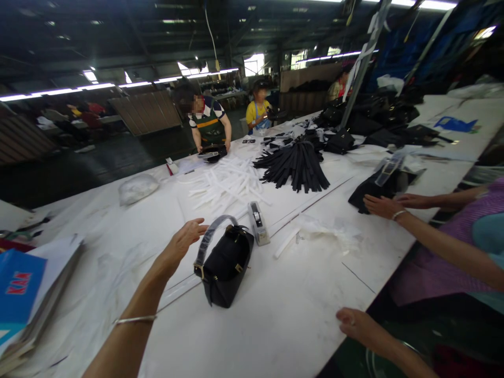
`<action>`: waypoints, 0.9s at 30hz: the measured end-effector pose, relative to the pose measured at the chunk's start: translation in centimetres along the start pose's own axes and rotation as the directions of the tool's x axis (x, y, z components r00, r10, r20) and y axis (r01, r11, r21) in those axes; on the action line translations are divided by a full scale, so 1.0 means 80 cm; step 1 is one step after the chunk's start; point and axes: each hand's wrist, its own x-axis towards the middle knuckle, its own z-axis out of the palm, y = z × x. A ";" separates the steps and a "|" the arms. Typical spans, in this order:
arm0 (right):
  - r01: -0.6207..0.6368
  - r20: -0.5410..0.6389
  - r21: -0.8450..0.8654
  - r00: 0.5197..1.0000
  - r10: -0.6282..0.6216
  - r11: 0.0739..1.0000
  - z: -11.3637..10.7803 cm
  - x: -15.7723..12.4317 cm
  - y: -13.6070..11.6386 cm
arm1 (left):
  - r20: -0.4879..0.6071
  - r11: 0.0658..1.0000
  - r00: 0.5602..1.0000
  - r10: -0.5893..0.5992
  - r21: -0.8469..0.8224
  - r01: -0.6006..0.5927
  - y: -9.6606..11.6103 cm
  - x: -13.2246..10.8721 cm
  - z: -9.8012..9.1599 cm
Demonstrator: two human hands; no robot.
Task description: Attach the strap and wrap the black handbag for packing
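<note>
A black handbag point(226, 265) with gold-coloured fittings stands slightly tilted on the white table. Clear plastic wraps its raised handle point(212, 236). My left hand point(184, 244) reaches in from the left, fingers stretched out and open, tips right by the handle; whether they touch it I cannot tell. Near the table's right edge, my right hand point(356, 324) is loosely curled shut, apart from the bag, with nothing showing in it. Just behind the bag is a tape dispenser point(259, 224). Crumpled clear plastic point(334, 236) lies to its right.
A co-worker's hands point(388, 205) rest on another black bag point(374, 186) at right. White strips point(224, 184) and black straps point(297, 163) lie mid-table, black bags point(366, 113) behind. A blue box point(21, 291) sits left. Another person point(210, 123) handles a black item across the table.
</note>
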 end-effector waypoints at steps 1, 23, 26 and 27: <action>0.010 -0.003 -0.015 1.000 -0.010 1.000 0.001 0.001 0.002 | 0.006 1.000 1.000 0.002 0.001 -0.002 0.001 -0.001 0.002; 0.092 -0.065 0.052 0.994 -0.088 0.994 0.016 0.012 -0.092 | -0.043 0.984 0.997 0.062 -0.167 -0.068 0.054 -0.035 0.006; 0.148 -0.012 0.179 0.989 -0.149 0.973 0.035 0.027 -0.142 | -0.101 0.990 0.989 0.109 -0.083 -0.117 0.046 -0.030 0.003; 0.130 0.029 0.248 0.989 -0.142 0.960 0.047 0.034 -0.156 | -0.113 0.994 0.988 0.106 0.018 -0.105 0.037 -0.026 0.003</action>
